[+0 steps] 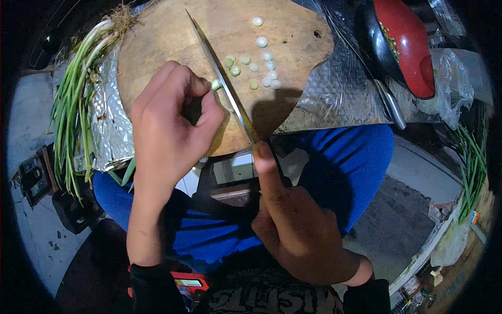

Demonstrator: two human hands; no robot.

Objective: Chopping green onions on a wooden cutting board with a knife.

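Note:
My left hand (172,112) is closed, with thumb and fingertips pinching a spring onion whose pale green cut end (216,84) shows beside the blade. The rest of that stalk is hidden under the hand. A long knife (225,86) slants across the wooden cutting board (157,42), its tip pointing away from me. My right hand (303,230) is closed around the knife's handle, its index finger stretched along the spine; the handle itself is mostly covered. Several white and pale green onion slices (253,67) lie scattered on the board, right of the blade.
Rooted spring onions (76,89) lie on foil (107,125) at left. To the right, a second metal-handled utensil (389,102) rests near a red-and-black bowl (413,47) holding chopped green bits, beside a clear plastic bag (454,86). More green stalks (473,167) stand far right. My blue-trousered knees flank the board.

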